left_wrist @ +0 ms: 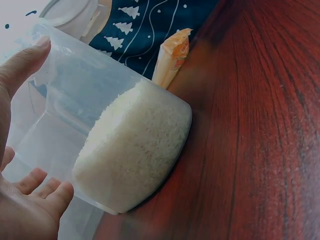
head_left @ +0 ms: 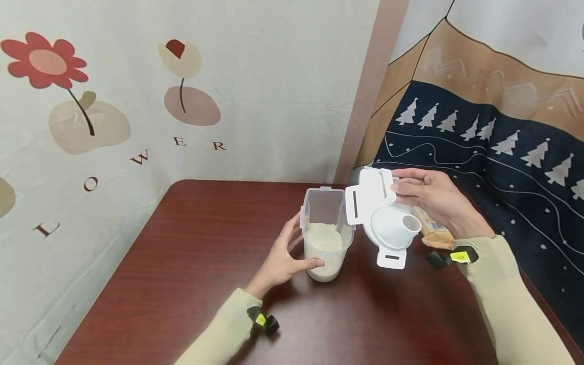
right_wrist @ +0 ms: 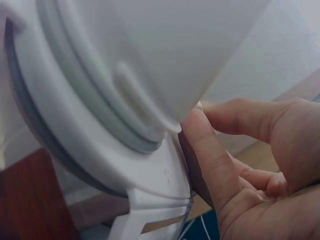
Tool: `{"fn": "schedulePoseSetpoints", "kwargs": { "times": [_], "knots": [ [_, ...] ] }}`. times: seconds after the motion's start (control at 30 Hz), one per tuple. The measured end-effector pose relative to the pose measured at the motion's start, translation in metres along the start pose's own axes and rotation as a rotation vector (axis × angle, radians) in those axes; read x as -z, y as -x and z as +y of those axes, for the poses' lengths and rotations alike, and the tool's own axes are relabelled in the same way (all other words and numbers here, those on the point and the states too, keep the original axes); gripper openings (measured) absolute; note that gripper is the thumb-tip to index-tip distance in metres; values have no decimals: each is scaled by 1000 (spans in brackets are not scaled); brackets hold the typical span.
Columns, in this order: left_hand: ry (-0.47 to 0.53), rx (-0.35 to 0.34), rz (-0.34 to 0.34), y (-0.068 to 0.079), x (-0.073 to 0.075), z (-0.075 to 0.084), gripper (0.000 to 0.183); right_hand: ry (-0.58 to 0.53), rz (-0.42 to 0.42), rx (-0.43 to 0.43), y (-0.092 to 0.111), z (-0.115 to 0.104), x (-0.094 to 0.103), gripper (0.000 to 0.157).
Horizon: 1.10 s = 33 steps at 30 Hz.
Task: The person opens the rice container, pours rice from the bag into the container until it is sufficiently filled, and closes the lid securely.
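A clear plastic storage container (head_left: 325,213) stands upright on the table, part filled with white rice (left_wrist: 137,150). My left hand (head_left: 284,253) holds its side, thumb across the near face and fingers round the left. Just right of the container, my right hand (head_left: 433,195) pinches a white lid (head_left: 380,203) by its edge, above the table. The lid has slotted side clips and a round spout (head_left: 410,224). In the right wrist view the lid (right_wrist: 125,125) fills much of the picture, with thumb and fingers at its rim.
An orange-and-white packet (head_left: 435,230) lies on the table behind the lid, partly covered by it and by my right hand. The dark red wooden table (head_left: 205,243) meets a pale flower-print cloth (head_left: 274,91) at the back and a navy tree-print cloth (head_left: 502,172) on the right.
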<state>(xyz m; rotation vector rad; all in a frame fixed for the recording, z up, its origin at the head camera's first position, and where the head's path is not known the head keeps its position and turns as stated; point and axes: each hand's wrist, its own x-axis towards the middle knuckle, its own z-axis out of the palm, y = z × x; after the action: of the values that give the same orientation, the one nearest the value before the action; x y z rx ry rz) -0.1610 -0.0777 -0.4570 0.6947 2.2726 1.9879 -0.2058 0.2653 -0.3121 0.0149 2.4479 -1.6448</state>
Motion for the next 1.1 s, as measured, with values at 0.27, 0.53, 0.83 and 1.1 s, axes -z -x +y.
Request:
{"fn": "schedulePoseSetpoints", "kwargs": {
  "times": [0.27, 0.53, 0.83, 1.1],
  "knots": [
    [-6, -14, -2, -1, 0, -1, 113, -31, -40, 9, -5, -17, -14, 56],
    [-9, -17, -2, -3, 0, -2, 113, -80, -79, 5, -12, -32, -31, 55],
    [-21, 12, 6, -1, 0, 2, 115, -117, -116, -20, -23, -44, -53, 52],
    [-22, 26, 3, -2, 0, 0, 114, -122, -129, -70, -29, -49, -72, 50]
  ]
}}
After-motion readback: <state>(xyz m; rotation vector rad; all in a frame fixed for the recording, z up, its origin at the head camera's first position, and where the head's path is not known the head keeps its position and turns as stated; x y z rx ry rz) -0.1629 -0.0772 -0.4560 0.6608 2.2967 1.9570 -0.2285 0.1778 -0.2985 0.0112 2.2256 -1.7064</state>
